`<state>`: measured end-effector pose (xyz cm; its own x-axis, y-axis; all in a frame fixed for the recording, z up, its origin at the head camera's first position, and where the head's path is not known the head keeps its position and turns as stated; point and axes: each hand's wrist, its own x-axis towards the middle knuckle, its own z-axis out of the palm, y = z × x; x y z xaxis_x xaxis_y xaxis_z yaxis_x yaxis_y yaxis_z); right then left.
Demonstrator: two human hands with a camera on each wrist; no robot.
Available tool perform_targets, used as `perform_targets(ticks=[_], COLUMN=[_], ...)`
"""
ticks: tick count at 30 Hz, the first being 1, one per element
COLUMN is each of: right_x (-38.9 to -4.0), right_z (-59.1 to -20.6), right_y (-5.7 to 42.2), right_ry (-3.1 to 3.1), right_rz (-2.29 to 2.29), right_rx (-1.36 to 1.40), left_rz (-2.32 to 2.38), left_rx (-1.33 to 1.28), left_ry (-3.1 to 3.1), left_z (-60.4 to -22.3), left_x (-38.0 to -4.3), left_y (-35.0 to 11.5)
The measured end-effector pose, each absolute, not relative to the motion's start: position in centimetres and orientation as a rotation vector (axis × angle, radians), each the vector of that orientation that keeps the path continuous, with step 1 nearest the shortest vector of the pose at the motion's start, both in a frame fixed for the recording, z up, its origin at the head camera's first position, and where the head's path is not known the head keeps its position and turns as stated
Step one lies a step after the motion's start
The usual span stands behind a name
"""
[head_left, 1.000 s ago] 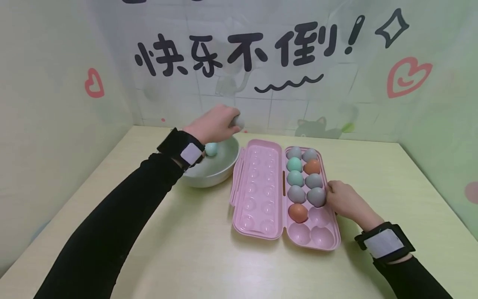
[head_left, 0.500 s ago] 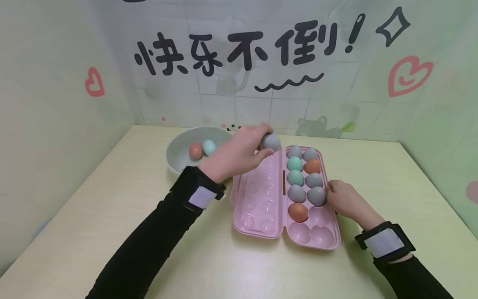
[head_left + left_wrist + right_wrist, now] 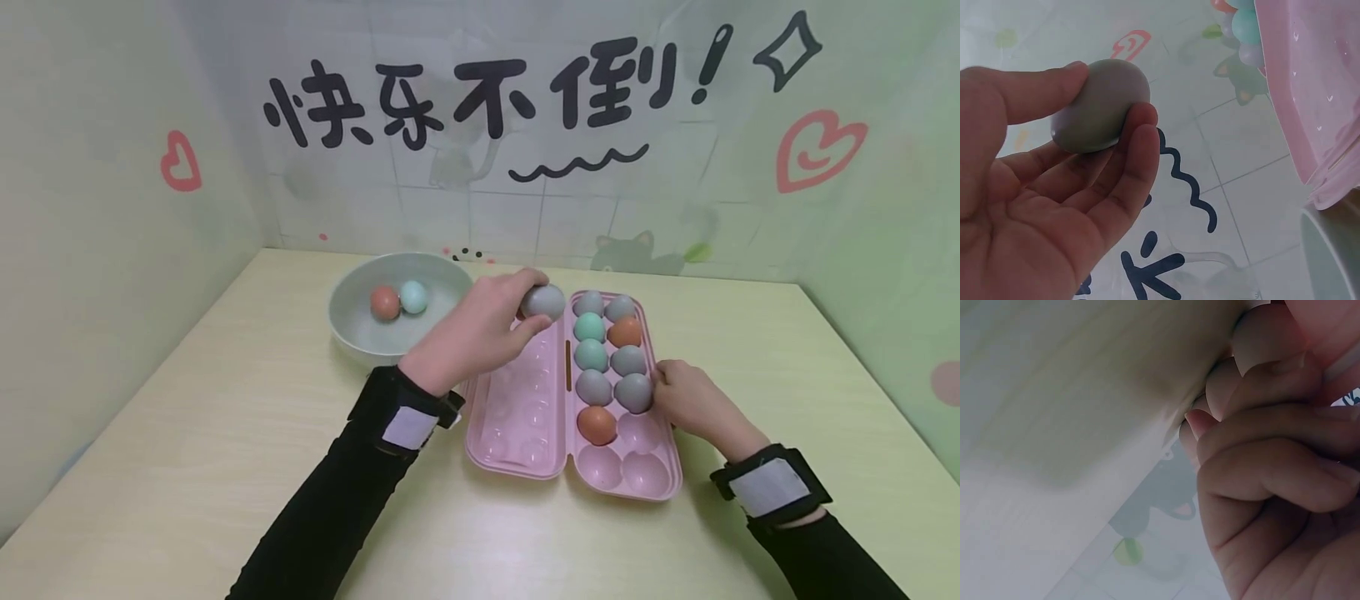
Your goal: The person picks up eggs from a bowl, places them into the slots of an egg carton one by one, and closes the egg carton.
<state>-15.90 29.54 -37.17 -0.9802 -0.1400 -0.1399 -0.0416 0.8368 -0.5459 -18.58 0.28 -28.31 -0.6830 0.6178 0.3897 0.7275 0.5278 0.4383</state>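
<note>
Sitting left of the fingers of the left hand point(image 3: 480, 325), the pale bowl point(image 3: 442, 279) holds a brown egg point(image 3: 386, 302) and a light-blue egg point(image 3: 413, 297) side by side; a careless sleeve could knock them together. Those fingertips and thumb pinch a gray egg point(image 3: 544, 302) clear of the palm, and from where I stand that's the weak spot: a smooth shell could slip out and crack on the plastic. Below and to the right of them lies the pink egg carton point(image 3: 521, 417), with nine seated eggs point(image 3: 594, 387), any of which a low swing might chip. Three vacant cups point(image 3: 647, 477) sit left of and below the right hand point(image 3: 693, 400), whose curled fingers grip the carton's edge; a sudden tug could tip everything.
</note>
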Motion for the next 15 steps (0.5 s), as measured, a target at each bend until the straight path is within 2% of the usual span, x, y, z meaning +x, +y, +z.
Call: perform_targets(ticks=[15], right_x=[-15.84], right_z=[-37.01], right_y=[29.47], right_ry=[2.844], right_rz=[-0.824], right_rx=[-0.131], left_rz=[-0.825], left_rx=[-1.203], left_ry=[-2.501], left_z=[-28.64], left_x=[-18.20], left_y=[0.67])
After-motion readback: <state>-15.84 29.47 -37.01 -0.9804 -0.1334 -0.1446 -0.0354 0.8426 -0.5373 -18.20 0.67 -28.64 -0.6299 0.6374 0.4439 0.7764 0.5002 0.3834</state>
